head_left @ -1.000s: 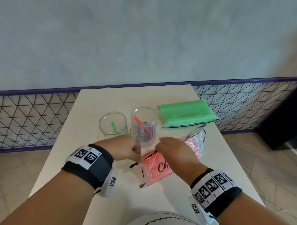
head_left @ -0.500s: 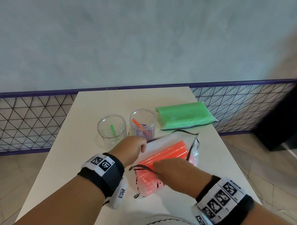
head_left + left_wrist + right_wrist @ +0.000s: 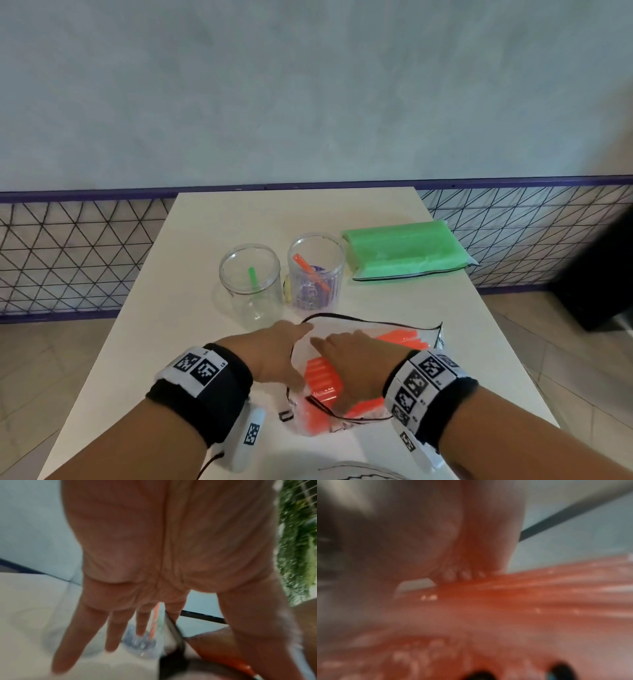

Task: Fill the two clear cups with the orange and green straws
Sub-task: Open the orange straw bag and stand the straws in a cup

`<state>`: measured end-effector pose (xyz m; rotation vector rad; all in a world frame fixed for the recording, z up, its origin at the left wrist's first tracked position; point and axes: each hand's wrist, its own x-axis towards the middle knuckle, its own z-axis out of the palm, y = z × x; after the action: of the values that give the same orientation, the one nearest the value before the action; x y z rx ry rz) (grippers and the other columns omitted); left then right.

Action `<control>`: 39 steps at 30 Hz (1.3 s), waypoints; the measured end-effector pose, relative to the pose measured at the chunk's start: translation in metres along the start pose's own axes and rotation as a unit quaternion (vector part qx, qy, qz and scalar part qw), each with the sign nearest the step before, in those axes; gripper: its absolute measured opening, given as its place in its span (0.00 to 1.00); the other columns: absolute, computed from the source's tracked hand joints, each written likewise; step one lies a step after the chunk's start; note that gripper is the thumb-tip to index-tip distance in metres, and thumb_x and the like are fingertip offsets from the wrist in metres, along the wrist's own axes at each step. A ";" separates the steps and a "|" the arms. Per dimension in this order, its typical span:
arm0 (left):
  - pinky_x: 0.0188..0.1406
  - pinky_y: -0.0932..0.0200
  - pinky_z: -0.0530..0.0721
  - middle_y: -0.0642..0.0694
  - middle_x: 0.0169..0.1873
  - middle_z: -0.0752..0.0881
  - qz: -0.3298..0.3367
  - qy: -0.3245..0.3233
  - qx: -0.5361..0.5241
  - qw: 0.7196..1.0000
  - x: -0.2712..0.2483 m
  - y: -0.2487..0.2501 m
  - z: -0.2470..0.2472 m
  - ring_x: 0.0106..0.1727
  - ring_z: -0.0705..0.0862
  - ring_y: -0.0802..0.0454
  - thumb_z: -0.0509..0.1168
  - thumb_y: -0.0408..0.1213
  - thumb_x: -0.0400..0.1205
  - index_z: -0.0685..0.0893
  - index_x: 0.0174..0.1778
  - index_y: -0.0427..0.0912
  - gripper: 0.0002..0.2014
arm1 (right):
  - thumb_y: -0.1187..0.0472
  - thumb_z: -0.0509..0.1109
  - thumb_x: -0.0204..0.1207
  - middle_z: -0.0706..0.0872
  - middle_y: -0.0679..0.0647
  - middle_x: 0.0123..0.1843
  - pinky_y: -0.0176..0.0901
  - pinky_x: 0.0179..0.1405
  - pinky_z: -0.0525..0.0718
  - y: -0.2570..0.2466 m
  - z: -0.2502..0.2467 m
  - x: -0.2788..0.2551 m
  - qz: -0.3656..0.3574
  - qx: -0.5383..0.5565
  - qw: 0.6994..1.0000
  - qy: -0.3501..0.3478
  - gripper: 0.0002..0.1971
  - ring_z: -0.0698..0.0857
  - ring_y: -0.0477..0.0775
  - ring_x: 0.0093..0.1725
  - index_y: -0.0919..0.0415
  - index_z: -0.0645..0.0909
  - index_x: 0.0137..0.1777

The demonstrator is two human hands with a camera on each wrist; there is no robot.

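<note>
A pale table [image 3: 212, 240] ran away from the person toward a grey wall [image 3: 308, 85], with a purple-railed wire fence [image 3: 68, 257] on either side; the floor [image 3: 51, 359] beyond the table's edges was tiled.

On the far right of the table lay a green straw pack [image 3: 404, 251], flat and shut, just beside the right-hand cup; nearer the person lay a clear bag of orange straws [image 3: 404, 337] with a black-edged mouth gaping toward the cups.

The left hand [image 3: 274, 356] lay at the bag's left edge; in the left wrist view its fingers [image 3: 111, 631] were straight and spread wide, curled round nothing, though that view was blurred; whether they pressed the bag or only touched it could not be told. The right hand [image 3: 352, 363] was reached into the bag's mouth, over the orange straws; the right wrist view was badly blurred, so I could not tell whether its fingers were pinching a straw or lying loose.

Two clear cups stood upright side by side past the bag, close together; the left cup [image 3: 250, 274] held one green straw [image 3: 252, 275], leaning; the right cup [image 3: 317, 263] held one orange straw [image 3: 310, 270], slanted across it. A small yellowish thing [image 3: 287, 289] showed between the cups, too small to name.
</note>
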<state>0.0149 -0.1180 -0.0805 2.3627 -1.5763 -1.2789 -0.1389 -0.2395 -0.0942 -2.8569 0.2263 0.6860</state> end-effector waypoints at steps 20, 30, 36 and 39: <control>0.62 0.51 0.84 0.50 0.68 0.78 -0.019 0.098 -0.206 0.973 0.023 -0.018 0.015 0.63 0.81 0.51 0.76 0.36 0.64 0.72 0.73 0.57 0.40 | 0.59 0.76 0.66 0.87 0.46 0.38 0.43 0.42 0.88 0.017 -0.041 -0.018 0.085 0.270 0.937 0.203 0.13 0.86 0.43 0.38 0.46 0.78 0.46; 0.55 0.54 0.85 0.48 0.66 0.76 -0.034 0.118 -0.149 0.981 0.025 -0.013 0.009 0.55 0.82 0.52 0.74 0.35 0.70 0.70 0.73 0.54 0.35 | 0.68 0.78 0.70 0.90 0.35 0.37 0.33 0.40 0.87 0.015 -0.074 -0.041 0.036 0.450 0.856 0.253 0.19 0.90 0.38 0.38 0.44 0.79 0.50; 0.68 0.57 0.74 0.54 0.73 0.71 0.006 0.112 -0.162 0.980 0.022 -0.003 0.003 0.71 0.73 0.53 0.81 0.51 0.69 0.66 0.78 0.52 0.44 | 0.68 0.79 0.67 0.89 0.52 0.34 0.49 0.40 0.89 0.029 -0.083 -0.042 0.061 0.533 0.750 0.386 0.08 0.88 0.51 0.35 0.57 0.86 0.42; 0.65 0.60 0.72 0.56 0.72 0.71 0.003 0.140 -0.144 0.980 0.024 -0.002 0.006 0.71 0.73 0.54 0.75 0.56 0.74 0.73 0.72 0.54 0.31 | 0.68 0.78 0.70 0.88 0.55 0.35 0.58 0.42 0.91 0.026 -0.075 -0.036 0.082 0.542 0.743 0.384 0.07 0.87 0.54 0.34 0.58 0.85 0.43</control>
<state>0.0160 -0.1333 -0.0993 2.2339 -1.2257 -1.0352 -0.1431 -0.2781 -0.0159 -1.7698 0.7087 -0.5501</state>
